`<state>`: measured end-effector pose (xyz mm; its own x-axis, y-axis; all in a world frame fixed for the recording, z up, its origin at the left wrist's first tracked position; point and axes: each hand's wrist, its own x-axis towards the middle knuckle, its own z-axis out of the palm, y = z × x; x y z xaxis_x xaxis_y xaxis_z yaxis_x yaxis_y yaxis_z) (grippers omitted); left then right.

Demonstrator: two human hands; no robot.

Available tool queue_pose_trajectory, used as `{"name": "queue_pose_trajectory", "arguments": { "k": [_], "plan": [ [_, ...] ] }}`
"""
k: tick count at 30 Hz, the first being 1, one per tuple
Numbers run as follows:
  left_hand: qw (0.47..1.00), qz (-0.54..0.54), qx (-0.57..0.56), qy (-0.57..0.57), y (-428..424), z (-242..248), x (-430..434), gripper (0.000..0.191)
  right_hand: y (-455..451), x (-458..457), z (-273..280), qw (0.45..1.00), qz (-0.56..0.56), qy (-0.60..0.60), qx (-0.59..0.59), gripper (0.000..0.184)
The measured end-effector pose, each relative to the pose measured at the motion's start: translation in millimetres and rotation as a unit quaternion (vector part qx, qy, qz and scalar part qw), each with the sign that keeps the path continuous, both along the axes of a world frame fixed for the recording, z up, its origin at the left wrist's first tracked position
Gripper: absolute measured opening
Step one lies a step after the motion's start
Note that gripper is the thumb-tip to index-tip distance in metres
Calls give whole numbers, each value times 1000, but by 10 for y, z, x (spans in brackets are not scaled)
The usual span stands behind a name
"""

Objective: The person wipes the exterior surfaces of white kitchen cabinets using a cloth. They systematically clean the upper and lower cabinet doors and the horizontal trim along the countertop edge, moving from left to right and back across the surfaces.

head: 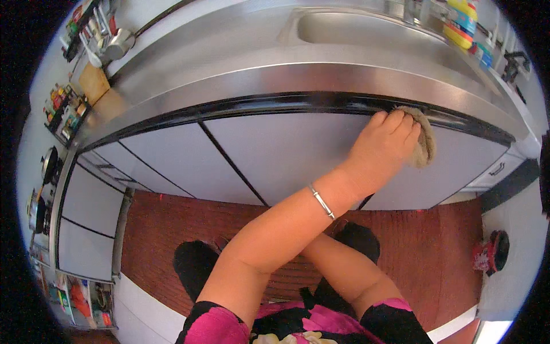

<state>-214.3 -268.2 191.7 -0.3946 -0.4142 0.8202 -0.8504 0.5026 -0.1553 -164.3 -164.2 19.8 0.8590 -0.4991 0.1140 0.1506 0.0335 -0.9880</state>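
My left hand (386,135) presses a beige cloth (425,142) against the black grooved trim (283,103) under the steel counter's front edge. Its fingers are curled over the cloth, at the top of the pale cabinet doors (283,150). A silver bangle (321,202) is on that wrist. My left arm crosses over my right forearm, and my right hand is hidden beneath it.
Above are the stainless steel counter (223,56) and sink (365,32), with a yellow bottle (462,23) at the right. A cutting board (93,84) and pans (38,210) stand left. A red and black object (492,253) is low at the right.
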Motion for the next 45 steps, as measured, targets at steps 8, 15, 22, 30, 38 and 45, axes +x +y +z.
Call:
{"name": "queue_pose_trajectory", "arguments": {
  "k": [8, 15, 22, 30, 38, 45],
  "plan": [
    [997, 76, -6, 16, 297, 5, 498, 37, -46, 244, -34, 997, -25, 10, -69, 38],
    [989, 146, -4, 14, 688, -33, 1148, 41, 31, 325, -115, 964, 27, 55, -260, 44],
    [979, 203, -2, 9, 1045, -57, 1798, 46, 96, 306, 6, 699, 271, 352, -561, 34],
    [955, 295, 5, 9, 1408, 12, 2418, 58, 107, 228, -73, 698, 250, 307, -597, 26],
    [929, 363, 31, 63, 1342, 51, 2112, 61, 172, 155, 124, 692, 245, 286, -616, 22],
    [969, 233, 10, 82, 928, 77, 1409, 52, 195, 99, 127, 673, 236, 279, -643, 24]
  ]
}}
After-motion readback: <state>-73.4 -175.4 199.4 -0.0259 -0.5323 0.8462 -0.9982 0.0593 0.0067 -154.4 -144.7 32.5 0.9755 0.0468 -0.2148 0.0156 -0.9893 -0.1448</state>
